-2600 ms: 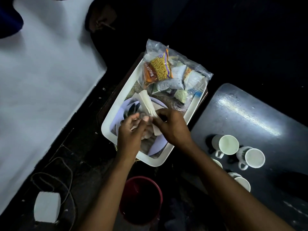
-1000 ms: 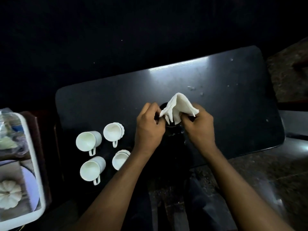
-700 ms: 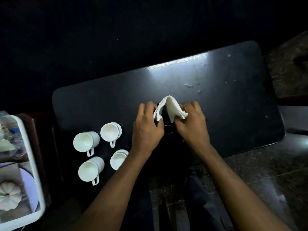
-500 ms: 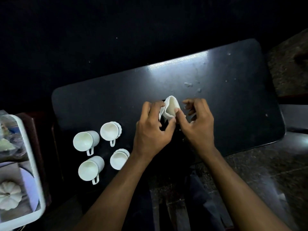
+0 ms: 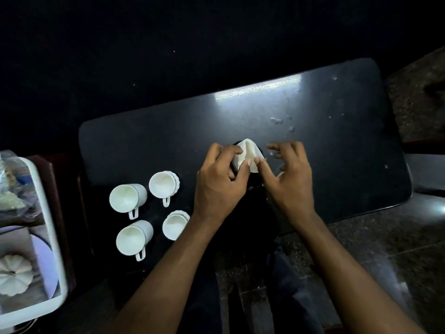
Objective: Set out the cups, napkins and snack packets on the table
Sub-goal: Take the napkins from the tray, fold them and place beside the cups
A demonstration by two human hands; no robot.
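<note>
A bunch of white napkins [image 5: 249, 155] sticks up from a dark holder, barely visible, on the black table [image 5: 337, 131]. My left hand [image 5: 220, 182] grips the napkins from the left, fingers curled round them. My right hand [image 5: 287, 177] touches them with the thumb only, its fingers spread apart above the table. Several white cups [image 5: 127, 197] stand in a cluster at the table's left front. The bag of snack packets [image 5: 12, 186] lies in the white tray [image 5: 48, 227] at the far left.
The tray rests on a dark stand left of the table and also holds a purple plate [image 5: 45, 256] and a white ribbed object [image 5: 14, 273]. White specks [image 5: 277, 121] mark the tabletop behind my hands. Speckled floor [image 5: 375, 249] lies at the right and front.
I carried the napkins from the tray to the table and pressed them down into the dark holder. The bunch has become narrower, and my right hand's fingers have lifted off it.
</note>
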